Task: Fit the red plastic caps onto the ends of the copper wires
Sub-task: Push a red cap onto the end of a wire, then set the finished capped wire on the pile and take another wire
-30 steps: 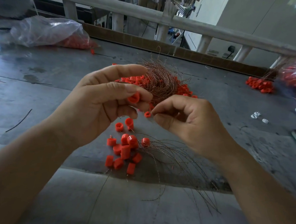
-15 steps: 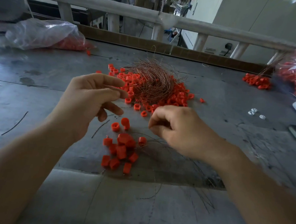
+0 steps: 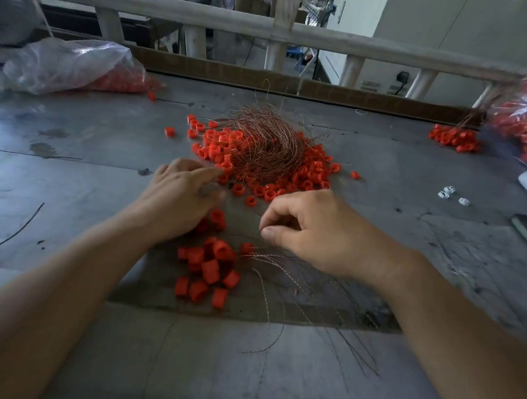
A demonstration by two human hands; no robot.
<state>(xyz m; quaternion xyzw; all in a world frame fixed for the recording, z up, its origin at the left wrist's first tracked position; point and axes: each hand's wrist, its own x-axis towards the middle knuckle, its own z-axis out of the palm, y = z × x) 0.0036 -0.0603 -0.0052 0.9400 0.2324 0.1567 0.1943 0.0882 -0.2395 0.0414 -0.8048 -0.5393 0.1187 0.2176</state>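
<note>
My left hand point(image 3: 176, 204) lies fingers straight beside loose red caps point(image 3: 215, 154); my right hand point(image 3: 321, 233) curls, its grip unclear. The capped copper wires point(image 3: 283, 266) trail rightward toward me.

Grey scuffed table point(image 3: 83, 171) is carrying everything. A tangle of copper wire point(image 3: 265, 144) is sitting mid-table on a heap of red caps point(image 3: 306, 174). A smaller bunch of caps point(image 3: 209, 269) is lying nearer, loose wires point(image 3: 271, 260) trailing just beside it. A clear bag point(image 3: 71, 64) is slumping far left, another cap pile point(image 3: 454, 139) is sitting far right, and white bits point(image 3: 447, 192) are lying near the right edge.
</note>
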